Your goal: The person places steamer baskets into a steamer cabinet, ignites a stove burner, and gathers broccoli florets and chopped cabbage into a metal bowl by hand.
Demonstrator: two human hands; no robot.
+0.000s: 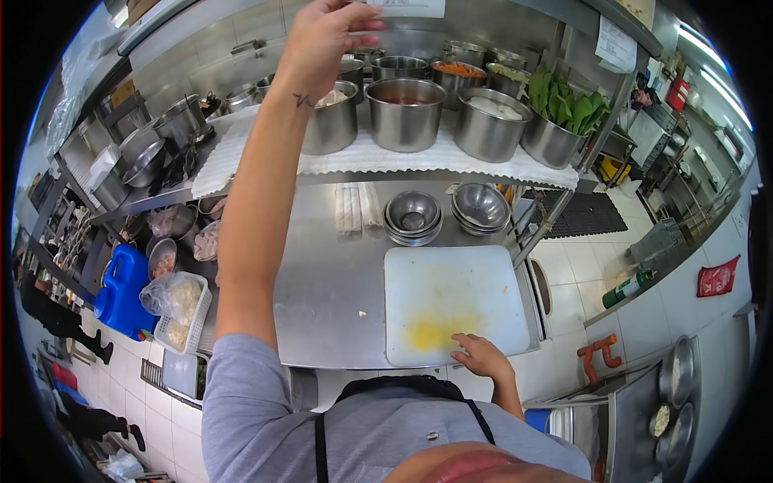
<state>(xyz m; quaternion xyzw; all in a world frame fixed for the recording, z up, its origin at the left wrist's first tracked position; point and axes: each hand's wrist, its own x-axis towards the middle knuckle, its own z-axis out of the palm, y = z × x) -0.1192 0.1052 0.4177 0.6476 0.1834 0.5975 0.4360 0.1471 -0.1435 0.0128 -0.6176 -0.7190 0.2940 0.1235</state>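
Note:
My left hand (330,34) is raised high over the steel pots, its fingers apart and slightly bent. Its fingertips are close to a white paper slip (411,7) at the top; whether they touch it I cannot tell. Low on the right, my right hand (481,355) is at the front edge of a white cutting board (459,278), fingers stretched out and nothing in them. A yellow stain (435,331) marks the board beside that hand.
On the shelf stand steel pots, one with red contents (405,121), one with leafy greens (566,105). Stacked metal bowls (414,217) sit behind the board. To the left are a blue jug (125,290) and a white basket (187,328). Other people's legs show at far left.

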